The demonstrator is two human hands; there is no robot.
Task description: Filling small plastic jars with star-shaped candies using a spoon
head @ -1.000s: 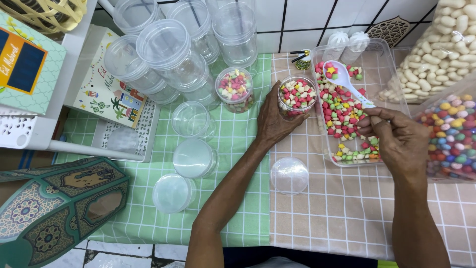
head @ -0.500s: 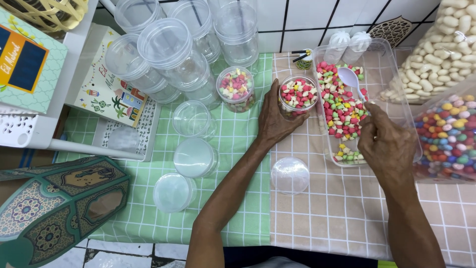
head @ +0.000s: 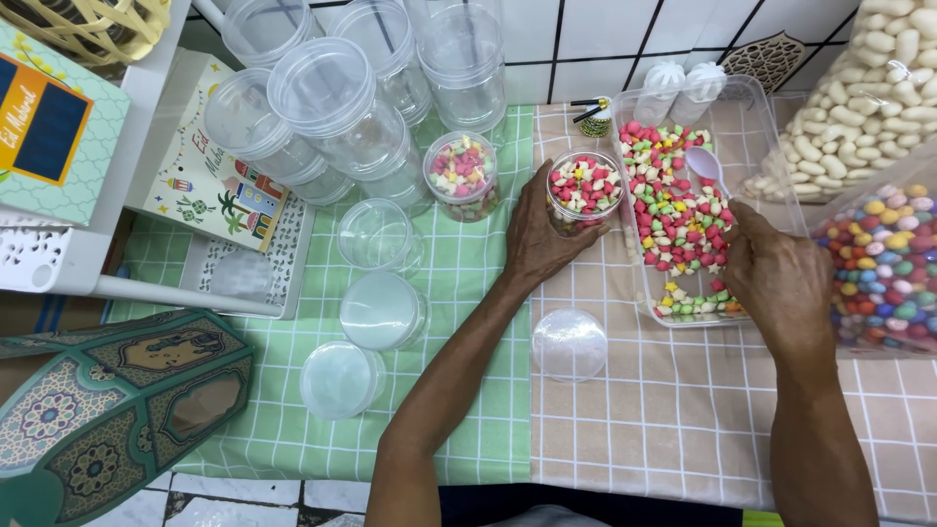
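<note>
Left hand (head: 540,234) wrapped round the side of a small clear jar (head: 585,187), grip clamped on it, jar upright on the worktop (head: 683,410) at the seam between green checked cloth (head: 478,293) and beige checked cloth (head: 683,390), filled near the brim with red, green, yellow and white candies

Right hand (head: 778,278) closed on the handle of a pale plastic spoon (head: 707,164), grip clamped on it, bowl of the spoon over the far right part of a clear rectangular tray (head: 771,146) just right of the jar, above the same mixed candies (head: 678,215) spread through the tray

Two white ridged caps (head: 683,78) standing at the tray's far end

Second filled jar (head: 462,174) upright on the green cloth, left of the held one, near but apart

Loose clear lid (head: 570,344) lying flat on the beige cloth near the left forearm, three more lids or empty tubs (head: 381,310) in a row on the green cloth

Stack of empty clear jars (head: 332,98) lying on their sides at the back left

Bag of white candies (head: 878,98) at far right, bag of round multicoloured candies (head: 878,263) below it, just beside the right hand
</note>
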